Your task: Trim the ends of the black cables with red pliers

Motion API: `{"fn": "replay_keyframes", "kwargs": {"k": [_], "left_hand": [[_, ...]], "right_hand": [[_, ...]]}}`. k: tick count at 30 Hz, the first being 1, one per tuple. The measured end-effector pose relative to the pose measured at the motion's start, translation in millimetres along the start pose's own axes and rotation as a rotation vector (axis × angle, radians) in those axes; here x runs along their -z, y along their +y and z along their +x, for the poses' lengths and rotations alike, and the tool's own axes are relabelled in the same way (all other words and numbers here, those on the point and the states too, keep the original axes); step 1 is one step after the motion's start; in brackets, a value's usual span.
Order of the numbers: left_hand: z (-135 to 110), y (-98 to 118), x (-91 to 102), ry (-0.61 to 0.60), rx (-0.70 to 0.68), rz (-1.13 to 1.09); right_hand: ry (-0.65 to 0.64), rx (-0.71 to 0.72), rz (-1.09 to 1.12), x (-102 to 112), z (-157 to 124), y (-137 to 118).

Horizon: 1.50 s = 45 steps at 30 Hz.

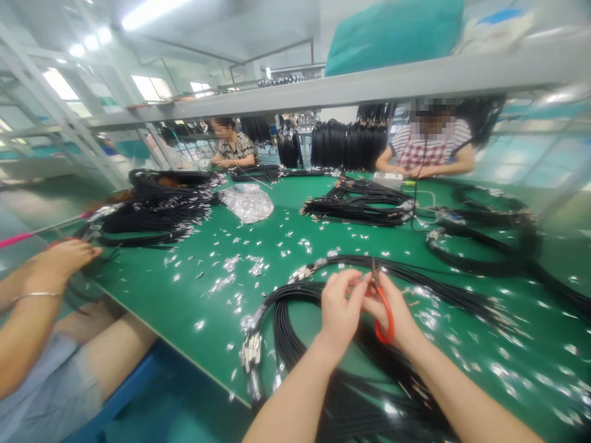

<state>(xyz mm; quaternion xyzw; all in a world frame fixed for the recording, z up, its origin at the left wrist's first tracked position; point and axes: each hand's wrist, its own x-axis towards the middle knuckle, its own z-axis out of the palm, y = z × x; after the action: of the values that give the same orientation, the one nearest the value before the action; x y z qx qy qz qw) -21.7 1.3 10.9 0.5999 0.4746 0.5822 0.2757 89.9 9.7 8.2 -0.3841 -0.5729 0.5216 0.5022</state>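
Observation:
My right hand [392,307] is closed round a small pair of cutters with orange handles [385,314], blades pointing up. My left hand [339,307] is pinched right beside the blades, fingertips at the cutter tips; what it pinches is too small to make out. Both hands hover over a bundle of black cables [295,320] with metal plug ends [252,351] lying on the green table [184,307].
Small silvery scraps [231,264] litter the green table. More black cable bundles [360,206] and a clear plastic bag [248,202] lie further back. A person's arm with a bracelet [41,289] rests at the left edge. Two people sit across the table.

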Motion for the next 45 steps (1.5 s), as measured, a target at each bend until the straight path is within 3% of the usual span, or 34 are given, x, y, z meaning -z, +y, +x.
{"fn": "replay_keyframes", "kwargs": {"k": [4, 10, 13, 20, 24, 30, 35, 40, 45], "left_hand": [[0.4, -2.1, 1.2, -0.034, -0.082, 0.072], [-2.0, -3.6, -4.7, -0.121, 0.165, -0.168], [-2.0, -4.2, -8.3, -0.189, 0.218, -0.244], [4.7, -5.6, -7.1, -0.113, 0.305, -0.459], [7.4, -4.0, -5.5, -0.141, 0.401, -0.621], [4.3, -2.8, -6.7, -0.183, 0.428, -0.593], [1.0, -3.4, -8.8, -0.219, 0.408, -0.517], [-2.0, -4.6, -12.3, -0.172, 0.349, -0.427], [-4.0, -7.4, -14.3, -0.176, 0.271, -0.364]], "right_hand": [[0.02, -0.043, 0.007, 1.9, -0.3, 1.1], [0.086, -0.05, -0.013, 7.4, 1.1, 5.7], [0.104, -0.035, -0.077, 10.0, 1.2, 4.8], [-0.035, -0.063, -0.327, 26.1, -6.5, -25.5], [-0.267, -0.2, -0.336, 34.2, -18.0, -37.6], [-0.361, -0.25, -0.325, 33.4, -25.8, -33.0], [-0.341, -0.275, -0.238, 33.1, -28.3, -34.4], [-0.237, -0.302, -0.226, 30.5, -33.5, -26.7], [-0.212, -0.275, -0.081, 33.2, -40.5, -20.7]]}}
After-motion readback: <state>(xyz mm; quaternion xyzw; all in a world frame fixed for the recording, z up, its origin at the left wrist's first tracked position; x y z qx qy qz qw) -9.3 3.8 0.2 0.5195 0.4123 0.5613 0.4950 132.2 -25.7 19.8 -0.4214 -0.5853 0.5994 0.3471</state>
